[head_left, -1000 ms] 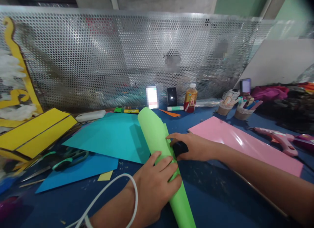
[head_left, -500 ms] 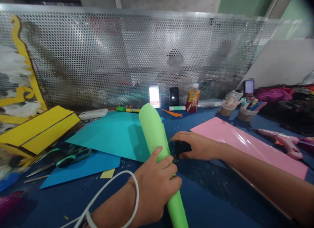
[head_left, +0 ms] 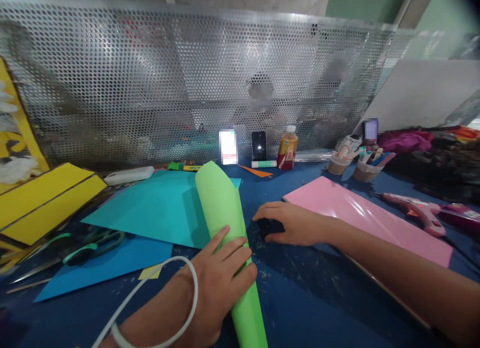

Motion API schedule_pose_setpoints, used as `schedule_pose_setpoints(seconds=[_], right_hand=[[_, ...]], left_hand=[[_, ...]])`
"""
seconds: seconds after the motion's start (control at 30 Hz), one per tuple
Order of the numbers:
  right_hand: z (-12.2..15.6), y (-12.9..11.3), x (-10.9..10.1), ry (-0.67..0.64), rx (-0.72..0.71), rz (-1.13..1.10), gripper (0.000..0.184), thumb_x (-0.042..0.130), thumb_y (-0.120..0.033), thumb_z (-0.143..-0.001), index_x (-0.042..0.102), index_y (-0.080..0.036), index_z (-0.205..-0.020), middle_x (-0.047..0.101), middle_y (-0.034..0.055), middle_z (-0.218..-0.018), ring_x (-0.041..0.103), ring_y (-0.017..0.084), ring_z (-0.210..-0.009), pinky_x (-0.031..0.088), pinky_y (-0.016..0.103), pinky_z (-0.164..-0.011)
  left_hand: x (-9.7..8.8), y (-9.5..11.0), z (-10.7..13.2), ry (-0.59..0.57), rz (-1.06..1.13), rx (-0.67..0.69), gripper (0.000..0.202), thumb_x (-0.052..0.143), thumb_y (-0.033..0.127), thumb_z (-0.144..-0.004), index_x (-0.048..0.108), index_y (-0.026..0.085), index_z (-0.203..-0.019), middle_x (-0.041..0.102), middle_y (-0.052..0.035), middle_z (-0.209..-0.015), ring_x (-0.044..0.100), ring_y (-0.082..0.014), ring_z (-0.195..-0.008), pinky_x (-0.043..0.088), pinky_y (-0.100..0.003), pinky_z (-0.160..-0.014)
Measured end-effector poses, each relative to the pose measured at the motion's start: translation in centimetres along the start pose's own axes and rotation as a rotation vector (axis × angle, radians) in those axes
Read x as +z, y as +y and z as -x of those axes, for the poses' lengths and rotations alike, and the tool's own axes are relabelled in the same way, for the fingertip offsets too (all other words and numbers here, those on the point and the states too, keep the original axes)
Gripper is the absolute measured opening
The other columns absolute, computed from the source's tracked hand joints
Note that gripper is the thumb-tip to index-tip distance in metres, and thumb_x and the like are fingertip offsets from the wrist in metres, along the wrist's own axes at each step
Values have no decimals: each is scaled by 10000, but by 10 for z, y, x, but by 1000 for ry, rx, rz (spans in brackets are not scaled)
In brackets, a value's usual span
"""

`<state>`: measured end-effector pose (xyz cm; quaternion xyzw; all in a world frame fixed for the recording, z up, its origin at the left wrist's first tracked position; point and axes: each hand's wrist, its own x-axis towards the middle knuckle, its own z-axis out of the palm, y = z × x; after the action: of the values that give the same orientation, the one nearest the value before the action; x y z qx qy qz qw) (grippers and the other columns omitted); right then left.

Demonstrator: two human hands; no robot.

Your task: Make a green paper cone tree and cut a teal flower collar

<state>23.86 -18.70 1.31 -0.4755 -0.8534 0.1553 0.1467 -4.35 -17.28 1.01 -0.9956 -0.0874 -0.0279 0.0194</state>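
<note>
A light green sheet of paper (head_left: 221, 198), loosely rolled into a long tube, lies lengthwise before me. My left hand (head_left: 225, 273) is laid over the tube's middle, fingers curved across it and somewhat spread, holding it against the table. A white cord (head_left: 193, 278) loops around that wrist. Right of the tube, my right hand (head_left: 288, 223) is open above the blue table, thumb and fingers curved apart; the space between them is dark, and I make out nothing held. Under the tube's left side is a turquoise sheet (head_left: 150, 208).
Left are a blue sheet (head_left: 112, 268), scissors (head_left: 93, 245) and a yellow box-like piece (head_left: 48, 203). Right are a pink sheet (head_left: 360, 218), a pink glue gun (head_left: 416, 210) and marker cups (head_left: 369, 170). A drink bottle (head_left: 288, 148) and phones (head_left: 258, 146) stand along the perforated metal panel (head_left: 150, 88).
The view has shifted slightly right, so things sit further left. My left hand's fingers have spread and loosened over the green tube, which looks wider at its far end. My right hand keeps its pose.
</note>
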Motion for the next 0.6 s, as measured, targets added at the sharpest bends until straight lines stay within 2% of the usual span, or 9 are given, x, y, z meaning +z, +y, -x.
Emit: schedule_pose_setpoints(seconds=[0.17,0.27,0.37,0.43,0.53,0.6], right_hand=[[0,-4,-5,-47,-91,232,375,695,-268,-934,656,-178,-1295,714,114,-1239,647,269,-1149,509,406,-978],[0,-9,-17,12,-112,461,250,589,-275,-992,698,-196,-1203,746,96,-1148,664,271,-1078,491,407,-938],[4,-21,-47,218,60,603,258,519,-287,-1012,724,-192,-1136,763,101,-1090,692,272,-1000,474,385,-879],[15,-30,-76,344,193,619,279,540,-306,-987,710,-202,-1182,773,81,-1049,705,257,-935,463,344,-803],[55,-34,-120,488,440,583,341,595,-369,-945,661,-225,-1247,762,25,-886,682,206,-771,425,295,-717],[94,-28,-138,510,643,552,318,577,-408,-959,661,-211,-1193,752,40,-897,672,192,-795,417,277,-715]], left_hand=[[8,5,0,137,-55,-16,272,671,304,-797,649,223,-1056,711,-107,-1206,436,-322,-1468,-2,-585,-1287],[16,6,-1,200,-71,-31,235,655,308,-840,659,234,-1064,727,-92,-1210,444,-309,-1464,17,-582,-1272],[28,3,-1,253,-67,-15,255,655,342,-877,668,245,-1112,735,-72,-1247,533,-293,-1386,43,-548,-1268],[34,-1,-1,281,-73,5,280,652,387,-903,676,254,-1149,740,-70,-1261,558,-289,-1360,35,-534,-1269],[42,-5,0,283,-66,30,376,667,433,-896,672,249,-1224,721,-89,-1319,537,-317,-1385,17,-553,-1272],[48,-8,0,297,-69,52,376,681,416,-889,678,250,-1227,708,-92,-1350,525,-328,-1400,14,-563,-1277]])
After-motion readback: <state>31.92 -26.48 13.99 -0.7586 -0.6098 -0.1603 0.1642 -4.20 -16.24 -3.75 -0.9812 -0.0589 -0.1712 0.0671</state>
